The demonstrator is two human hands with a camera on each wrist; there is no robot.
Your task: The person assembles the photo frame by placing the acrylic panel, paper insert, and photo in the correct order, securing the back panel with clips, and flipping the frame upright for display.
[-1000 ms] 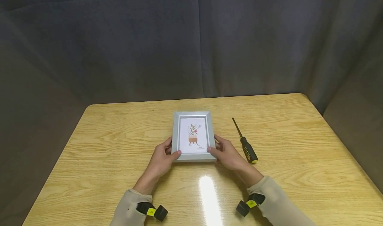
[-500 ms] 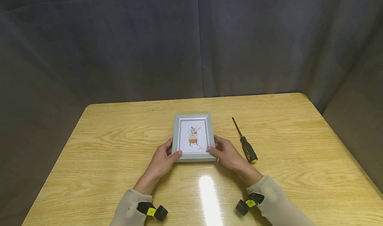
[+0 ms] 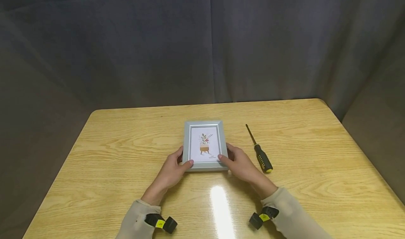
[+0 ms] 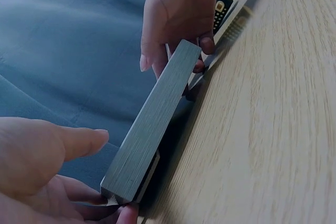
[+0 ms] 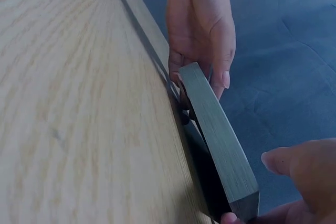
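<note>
A picture frame [image 3: 205,166] with a grey border and a white print of a potted plant lies face up between both hands in the head view. My left hand [image 3: 171,168] holds its near left corner, thumb over the front border and fingers at the side and beneath. At the near right corner, my right hand [image 3: 241,163] grips it the same way. Both wrist views show the frame's near edge [image 4: 152,124] raised a little off the tabletop, with fingers [image 5: 231,217] under it. The frame hides most of the fingertips.
A screwdriver [image 3: 262,158] with a black and yellow handle lies right of the right hand, its tip pointing away. The wooden table [image 3: 110,151] ends at a dark grey curtain [image 3: 152,56] behind and at both sides.
The far edge of the picture frame has come slightly down and nearer since a second ago, mostly in the first half second. Both hands keep their hold, and the screwdriver has not moved.
</note>
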